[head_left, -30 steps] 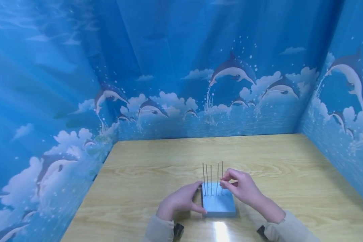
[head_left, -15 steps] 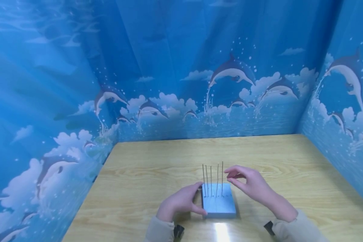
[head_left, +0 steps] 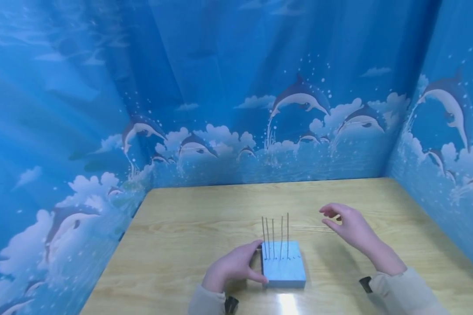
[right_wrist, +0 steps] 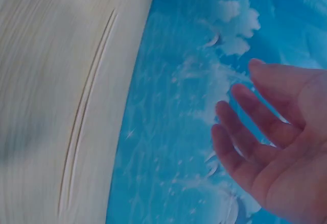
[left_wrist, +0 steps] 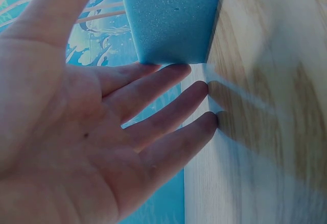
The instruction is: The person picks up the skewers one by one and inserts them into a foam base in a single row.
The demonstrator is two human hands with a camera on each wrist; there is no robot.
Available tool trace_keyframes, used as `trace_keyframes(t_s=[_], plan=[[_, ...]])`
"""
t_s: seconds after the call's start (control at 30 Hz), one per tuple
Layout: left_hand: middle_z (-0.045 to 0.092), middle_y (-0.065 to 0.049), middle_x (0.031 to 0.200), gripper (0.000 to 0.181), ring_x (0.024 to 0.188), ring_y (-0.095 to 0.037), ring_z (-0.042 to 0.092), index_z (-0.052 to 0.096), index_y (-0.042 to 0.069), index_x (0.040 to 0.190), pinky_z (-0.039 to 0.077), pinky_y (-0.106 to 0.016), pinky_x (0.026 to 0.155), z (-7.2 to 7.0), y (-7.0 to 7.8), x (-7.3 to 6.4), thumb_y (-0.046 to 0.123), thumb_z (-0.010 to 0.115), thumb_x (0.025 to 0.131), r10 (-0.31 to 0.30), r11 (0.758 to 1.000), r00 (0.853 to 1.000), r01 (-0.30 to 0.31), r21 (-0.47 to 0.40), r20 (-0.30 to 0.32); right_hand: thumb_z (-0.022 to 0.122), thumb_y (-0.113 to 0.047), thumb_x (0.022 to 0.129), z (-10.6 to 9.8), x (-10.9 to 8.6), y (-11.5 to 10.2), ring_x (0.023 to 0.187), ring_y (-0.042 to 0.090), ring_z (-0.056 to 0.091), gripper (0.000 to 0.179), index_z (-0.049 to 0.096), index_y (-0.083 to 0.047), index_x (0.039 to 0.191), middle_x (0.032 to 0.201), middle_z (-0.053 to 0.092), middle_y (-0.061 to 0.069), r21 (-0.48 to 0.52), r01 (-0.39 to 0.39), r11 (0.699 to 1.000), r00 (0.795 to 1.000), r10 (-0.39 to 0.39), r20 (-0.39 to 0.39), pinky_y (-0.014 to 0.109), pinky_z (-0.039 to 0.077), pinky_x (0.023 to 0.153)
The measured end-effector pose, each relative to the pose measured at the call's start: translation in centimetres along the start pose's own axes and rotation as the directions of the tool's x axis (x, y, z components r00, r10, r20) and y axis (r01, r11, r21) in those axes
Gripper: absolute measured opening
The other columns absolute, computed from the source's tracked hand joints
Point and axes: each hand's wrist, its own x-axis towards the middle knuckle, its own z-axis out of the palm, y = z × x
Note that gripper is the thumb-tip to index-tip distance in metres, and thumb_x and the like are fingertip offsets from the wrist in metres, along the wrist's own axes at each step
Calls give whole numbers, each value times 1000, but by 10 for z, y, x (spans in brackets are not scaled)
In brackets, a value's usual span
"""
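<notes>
A light blue foam block [head_left: 285, 271] lies on the table, and several thin wooden sticks [head_left: 281, 236] stand upright in a row in it. Around its left side my left hand [head_left: 234, 267] holds the block, thumb at the near corner and fingers at the far one. In the left wrist view, fingertips touch the block's end [left_wrist: 173, 25]. My right hand [head_left: 352, 225] is in the air right of the block, fingers loosely bent, holding nothing. Two more thin sticks [head_left: 309, 228] lie on the table to its left; the right wrist view shows these loose sticks [right_wrist: 84, 112] side by side.
A wooden table [head_left: 173, 245] carries everything. Blue curtains with printed dolphins [head_left: 220, 87] enclose its back and sides. Small holes [head_left: 294, 257] show in the block's top to the right of the standing sticks.
My right hand has released the rightmost standing stick and moved away up and to the right, towards the loose sticks. The left hand has stayed on the block.
</notes>
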Motion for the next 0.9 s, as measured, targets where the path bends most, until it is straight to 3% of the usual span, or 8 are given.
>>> trace_keyframes(t_s=[0.17, 0.47, 0.9], plan=[[39, -5, 158, 116, 144, -25, 40, 31, 14, 155, 34, -48, 119, 1, -1, 0, 49, 88, 60, 1, 1000, 1000, -1, -1, -1, 74, -1, 81, 2, 1, 18, 84, 26, 67, 21, 69, -1, 102, 97, 72, 15, -42, -56, 998, 994, 59, 94, 45, 59, 75], [39, -6, 158, 116, 143, -26, 40, 30, 14, 155, 35, -47, 119, 0, -3, 1, 50, 88, 61, 21, 1000, 1000, -20, 15, -7, 75, -4, 80, 13, 2, 41, 74, 15, 60, 15, 70, -4, 94, 80, 66, 1, -92, -61, 994, 965, 82, 248, 34, 54, 66], [40, -3, 158, 116, 144, -23, 40, 31, 15, 155, 34, -46, 120, 0, -3, 1, 51, 88, 60, 7, 1000, 1000, -7, 0, -9, 73, -3, 81, 24, 14, 48, 76, 19, 61, 13, 71, -7, 92, 82, 67, 3, -153, -108, 982, 919, 158, 361, 41, 56, 69]])
